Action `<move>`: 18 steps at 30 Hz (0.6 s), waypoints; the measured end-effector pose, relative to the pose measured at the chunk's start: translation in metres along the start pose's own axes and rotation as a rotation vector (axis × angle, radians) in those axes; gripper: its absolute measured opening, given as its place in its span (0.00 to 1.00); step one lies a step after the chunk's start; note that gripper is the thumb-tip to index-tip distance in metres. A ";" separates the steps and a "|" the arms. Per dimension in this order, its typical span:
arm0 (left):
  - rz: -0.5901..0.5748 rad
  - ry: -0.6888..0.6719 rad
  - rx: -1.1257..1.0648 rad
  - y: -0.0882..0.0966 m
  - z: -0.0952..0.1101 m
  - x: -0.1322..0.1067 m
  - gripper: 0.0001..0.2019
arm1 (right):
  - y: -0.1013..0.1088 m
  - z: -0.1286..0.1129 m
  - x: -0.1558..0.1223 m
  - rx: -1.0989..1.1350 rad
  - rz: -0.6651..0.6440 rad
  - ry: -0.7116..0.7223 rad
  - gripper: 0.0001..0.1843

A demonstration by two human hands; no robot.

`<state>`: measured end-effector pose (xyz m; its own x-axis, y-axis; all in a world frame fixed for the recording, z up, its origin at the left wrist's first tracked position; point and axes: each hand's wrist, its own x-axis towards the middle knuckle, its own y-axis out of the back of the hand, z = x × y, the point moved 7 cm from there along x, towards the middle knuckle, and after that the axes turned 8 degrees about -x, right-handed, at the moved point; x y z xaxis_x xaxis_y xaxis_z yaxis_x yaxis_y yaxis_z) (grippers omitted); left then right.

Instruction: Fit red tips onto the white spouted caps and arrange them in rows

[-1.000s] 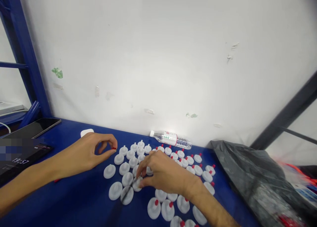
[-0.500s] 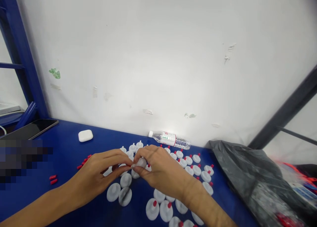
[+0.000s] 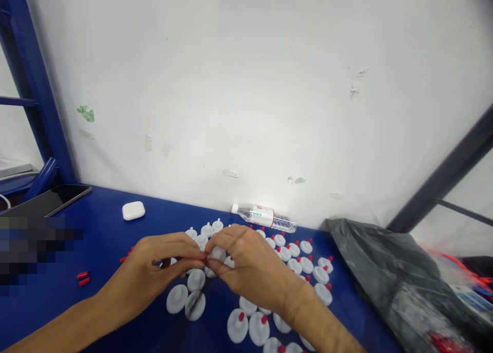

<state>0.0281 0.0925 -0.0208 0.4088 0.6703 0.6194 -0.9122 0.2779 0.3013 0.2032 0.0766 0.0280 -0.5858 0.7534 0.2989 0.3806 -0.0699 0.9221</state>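
While my right fingers gripped a white disc over the bench, my left fingers pinched a red cap, mostly hidden, just beside it; capped discs lay rightward.

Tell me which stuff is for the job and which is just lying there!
For the job:
White discs, one in the right hand.
Red caps, one apparently pinched by the left hand.

Seemingly just lying about:
Bottle.
White case.
Phone.
Grey bag, though I can't be sure.
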 end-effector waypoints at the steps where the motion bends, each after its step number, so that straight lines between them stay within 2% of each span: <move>1: 0.002 0.075 -0.030 0.001 -0.003 0.000 0.12 | 0.002 0.000 0.000 -0.002 0.016 0.008 0.07; 4: 0.030 0.309 -0.126 0.004 -0.013 -0.001 0.14 | 0.007 0.000 0.000 -0.006 0.063 0.040 0.06; 6: 0.066 0.397 -0.205 0.005 -0.018 -0.002 0.15 | 0.008 -0.002 -0.001 -0.005 0.085 0.070 0.07; 9: 0.030 0.452 -0.444 0.000 -0.023 -0.004 0.25 | 0.009 -0.009 -0.003 0.004 0.149 0.144 0.05; 11: -0.084 0.479 -0.634 -0.011 -0.022 -0.005 0.29 | 0.012 -0.016 -0.007 0.014 0.227 0.215 0.04; 14: -0.239 0.480 -0.786 -0.024 -0.016 -0.005 0.26 | 0.013 -0.026 -0.012 0.030 0.292 0.305 0.08; 18: -0.267 0.442 -0.789 -0.029 -0.017 -0.003 0.25 | 0.009 -0.032 -0.014 0.026 0.261 0.302 0.11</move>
<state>0.0528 0.0941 -0.0444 0.7065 0.6723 0.2212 -0.6126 0.7374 -0.2846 0.1921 0.0440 0.0403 -0.6495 0.4861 0.5846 0.5602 -0.2139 0.8002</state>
